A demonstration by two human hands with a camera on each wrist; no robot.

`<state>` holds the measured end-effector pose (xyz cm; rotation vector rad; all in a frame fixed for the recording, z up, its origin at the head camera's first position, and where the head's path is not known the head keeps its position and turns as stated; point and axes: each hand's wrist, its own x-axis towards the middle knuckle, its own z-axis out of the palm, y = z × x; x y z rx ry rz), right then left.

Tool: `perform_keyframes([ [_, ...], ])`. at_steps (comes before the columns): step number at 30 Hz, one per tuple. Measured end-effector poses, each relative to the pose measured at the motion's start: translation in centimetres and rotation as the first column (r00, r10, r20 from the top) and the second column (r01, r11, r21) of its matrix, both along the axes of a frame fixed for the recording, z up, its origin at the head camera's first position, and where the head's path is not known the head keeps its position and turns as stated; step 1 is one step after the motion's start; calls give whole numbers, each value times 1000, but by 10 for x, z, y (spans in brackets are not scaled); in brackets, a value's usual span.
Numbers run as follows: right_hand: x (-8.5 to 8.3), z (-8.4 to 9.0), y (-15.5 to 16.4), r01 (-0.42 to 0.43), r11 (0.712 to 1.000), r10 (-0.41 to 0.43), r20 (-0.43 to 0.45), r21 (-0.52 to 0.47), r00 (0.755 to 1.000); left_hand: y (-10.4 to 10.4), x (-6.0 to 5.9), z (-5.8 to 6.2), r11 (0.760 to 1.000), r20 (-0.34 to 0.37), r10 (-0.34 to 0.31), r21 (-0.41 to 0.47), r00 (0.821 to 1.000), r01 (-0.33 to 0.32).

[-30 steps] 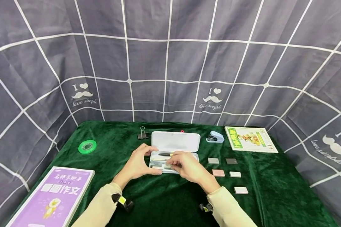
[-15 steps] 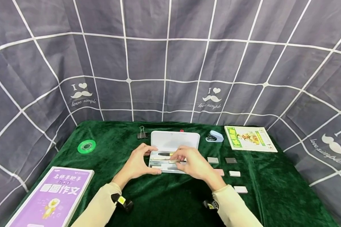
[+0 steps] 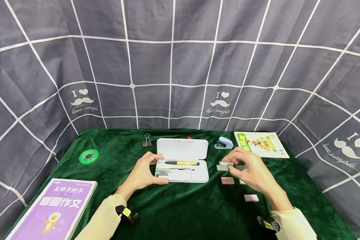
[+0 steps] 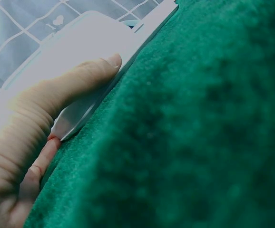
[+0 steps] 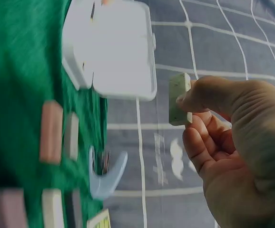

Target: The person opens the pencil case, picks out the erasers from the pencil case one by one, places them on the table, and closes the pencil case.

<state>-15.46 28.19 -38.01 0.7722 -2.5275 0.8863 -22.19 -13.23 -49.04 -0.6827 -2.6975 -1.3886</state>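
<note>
A white pencil case lies with its lid raised on the green cloth. Inside are a black-and-yellow pen and a slim pen in front of it. My left hand grips the case's left end, thumb along the front edge, as the left wrist view also shows. To the right of the case, my right hand pinches a pale green eraser between thumb and fingers, held above the cloth. Below it lie a grey eraser and a pink eraser; the hand partly hides others.
A pink-and-white eraser lies nearer the front. Behind stand a light blue stapler and a black binder clip. Green tape and a purple book are at left, another book at back right.
My right hand has left the pencil case and moved right with the pale green eraser, over the row of erasers. My left hand keeps its grip on the case.
</note>
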Motion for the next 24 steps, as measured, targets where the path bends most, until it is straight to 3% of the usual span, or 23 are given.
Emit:
perform_keyframes([
  [7,39,-14,36,63,998,-63,0,5,998,0,-1,-1,1000,-14,2,9,1000,-2],
  [15,80,-44,68,2,999,2,76,-42,997,3,-2,1,1000,-13,-12,11,1000,12],
  [24,93,-78,87,-53,998,52,64,15,997,0,1,2,1000,-4,2,5,1000,-2],
])
